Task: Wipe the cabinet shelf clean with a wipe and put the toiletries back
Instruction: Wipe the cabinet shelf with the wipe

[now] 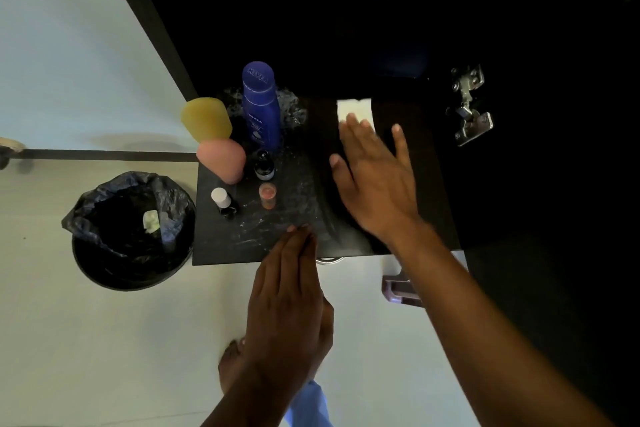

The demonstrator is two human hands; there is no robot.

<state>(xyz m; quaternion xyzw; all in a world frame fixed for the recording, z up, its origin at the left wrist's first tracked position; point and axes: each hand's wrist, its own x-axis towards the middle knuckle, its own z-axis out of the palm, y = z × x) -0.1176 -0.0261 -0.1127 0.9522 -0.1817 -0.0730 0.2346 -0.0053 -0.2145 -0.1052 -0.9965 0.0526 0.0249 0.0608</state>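
A: Where's the wipe (356, 113)?

B: Flat on the dark cabinet shelf (422, 184), toward the back. The right hand (375, 181) lies on its near edge, fingers (353, 136) straight and spread, pressing rather than gripping.

A: And the left hand (291, 291)?

B: Fingers straight and together, holding nothing, tips at the shelf's front edge where the white smears are thickest.

A: How will the wipe handle?

B: My guess: thin, limp, nearly weightless, so it will bunch or slide out unless the palm keeps it flat. Press it down and drag it; pinch a corner only to lift it.

A: The toiletries?

B: All 6 stand on the shelf's left part. The blue Nivea bottle (261, 104) is tall and smooth, likely tippy; take it round the middle. The yellow sponge (206, 118) and pink sponge (222, 160) look soft and light, and any hold should do. The dark dropper bottle (264, 165), white-capped bottle (223, 201) and small pink pot (267, 194) are small and easily knocked, best pinched by the sides.

A: Where does the rubbish go?

B: A lined bin (131, 232) stands beside the shelf, on its left.
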